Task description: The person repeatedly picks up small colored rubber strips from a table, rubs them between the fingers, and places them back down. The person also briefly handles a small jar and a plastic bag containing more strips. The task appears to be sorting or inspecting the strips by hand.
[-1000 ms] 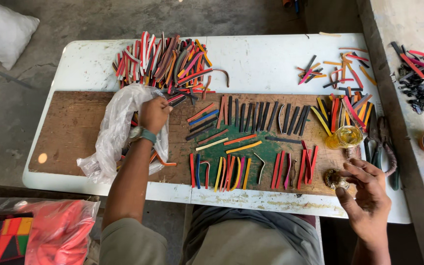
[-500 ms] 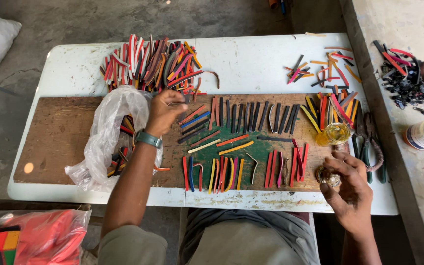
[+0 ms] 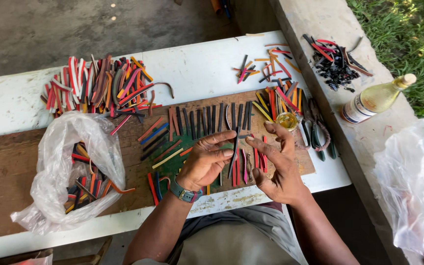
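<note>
hands (image 3: 244,164) w/ dark strip (image 3: 233,156), bag (image 3: 69,169) (clear)

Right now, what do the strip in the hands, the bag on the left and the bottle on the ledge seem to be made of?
Strip: dark, thin and matte with a slight bend, likely rubber or leather; cannot tell which. It sits between the left hand and right hand.
Bag: thin clear plastic, crinkled and glossy, contents showing through.
Bottle: clear, probably glass, with yellowish liquid inside.

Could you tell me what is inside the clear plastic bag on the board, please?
The bag holds loose coloured strips: red, orange, yellow and dark ones. The crumpled plastic hides any strips deeper in the bag.
</note>
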